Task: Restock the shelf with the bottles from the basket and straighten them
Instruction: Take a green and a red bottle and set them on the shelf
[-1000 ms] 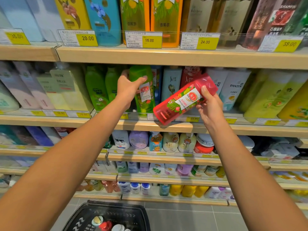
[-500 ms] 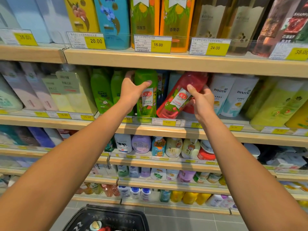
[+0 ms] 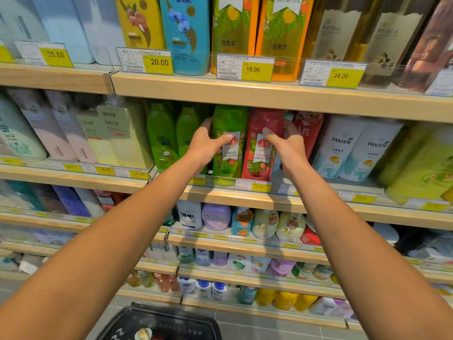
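Fingers (image 3: 290, 126) of right hand (image 3: 286, 146) wrapped around red bottle (image 3: 262, 143), left hand (image 3: 208, 146) clasping green bottle (image 3: 229, 141) just beside it.

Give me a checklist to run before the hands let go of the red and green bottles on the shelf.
1. Red bottle upright on the shelf: ok, nearly vertical.
2. Green bottle upright beside it: ok.
3. Labels facing front: ok, both readable.
4. Right hand in contact with the red bottle: ok, thumb on its front, fingers round its side.
5. Left hand steadying the green bottle: ok.
6. Bottle bases fully seated behind the price rail: cannot tell, rail hides them.
7. Basket stock left: ok, one cap visible.
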The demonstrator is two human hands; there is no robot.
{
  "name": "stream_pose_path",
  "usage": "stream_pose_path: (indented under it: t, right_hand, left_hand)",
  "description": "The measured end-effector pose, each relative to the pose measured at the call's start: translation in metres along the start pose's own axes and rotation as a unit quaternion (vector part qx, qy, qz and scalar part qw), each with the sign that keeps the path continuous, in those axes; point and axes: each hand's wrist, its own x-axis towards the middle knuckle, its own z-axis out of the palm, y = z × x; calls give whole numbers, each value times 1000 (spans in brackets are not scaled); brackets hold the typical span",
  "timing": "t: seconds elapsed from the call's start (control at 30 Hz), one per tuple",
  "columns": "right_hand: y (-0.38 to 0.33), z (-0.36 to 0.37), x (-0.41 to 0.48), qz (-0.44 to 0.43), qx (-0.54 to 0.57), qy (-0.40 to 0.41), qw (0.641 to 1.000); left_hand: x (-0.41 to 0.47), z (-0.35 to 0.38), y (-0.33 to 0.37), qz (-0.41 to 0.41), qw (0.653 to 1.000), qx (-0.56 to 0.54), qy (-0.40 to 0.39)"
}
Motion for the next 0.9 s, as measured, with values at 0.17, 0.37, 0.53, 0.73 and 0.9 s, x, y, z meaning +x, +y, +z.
stream_pose_path:
  t: [0.17, 0.37, 0.53, 0.73, 0.9]
  right_hand:
    - [11, -2, -5, 15, -42, -38, 998]
    - [16, 5, -5, 29, -11, -20, 999]
    - [20, 13, -1, 28, 0, -14, 1000]
    - [21, 17, 1, 26, 0, -13, 1000]
    - [20, 17, -3, 21, -10, -15, 1000]
  left_hand:
    - [-2, 0, -8, 14, 999, 18, 23]
    - [1, -2, -7, 19, 999, 36, 32]
    - [5, -6, -9, 17, 998, 55, 37]
    - [6, -4, -8, 7, 998, 41, 49]
    - [-2, -1, -6, -15, 998, 4, 69]
